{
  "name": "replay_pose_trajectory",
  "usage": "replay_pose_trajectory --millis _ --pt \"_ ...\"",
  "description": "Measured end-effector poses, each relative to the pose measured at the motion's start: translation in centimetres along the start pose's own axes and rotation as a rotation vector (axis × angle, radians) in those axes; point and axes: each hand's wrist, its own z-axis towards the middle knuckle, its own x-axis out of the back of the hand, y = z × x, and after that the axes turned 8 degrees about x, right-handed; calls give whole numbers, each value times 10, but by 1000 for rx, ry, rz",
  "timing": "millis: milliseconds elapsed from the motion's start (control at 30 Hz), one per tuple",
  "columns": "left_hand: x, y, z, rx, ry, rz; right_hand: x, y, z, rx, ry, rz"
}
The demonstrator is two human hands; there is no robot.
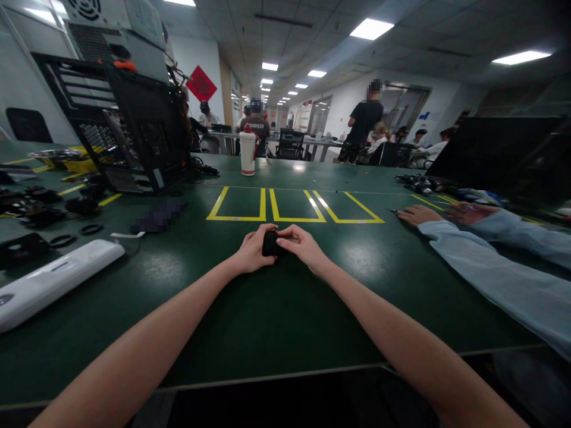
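Observation:
Between my two hands is a small black object (pixel 270 244), boxy with rounded edges; its exact kind does not show. My left hand (pixel 253 249) grips it from the left, thumb below and fingers above. From the right, my right hand (pixel 303 245) pinches at its edge with thumb and forefinger. Both hands are just over the green tabletop (pixel 267 321), in front of the yellow tape outlines (pixel 297 219).
A black computer case (pixel 147 131) stands at the left, near a long white device (pixel 57 282) and loose black parts. A white cup (pixel 248 153) is further back. At the right, a co-worker's hands (pixel 419 215) in light blue sleeves rest on the table near cables (pixel 417 183).

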Motion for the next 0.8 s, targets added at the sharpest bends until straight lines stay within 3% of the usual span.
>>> replay_pose_trajectory --millis 233,400,567,800 --pt "1 1 -1 12 -9 3 3 4 4 -139 -2 -43" --pt "1 1 0 10 -7 -4 5 0 1 -66 -61 5" --pt "1 3 -1 10 -7 -4 2 -1 -1 -26 -30 -33" --pt "1 2 0 24 -5 -4 3 -1 3 -139 -35 -41"
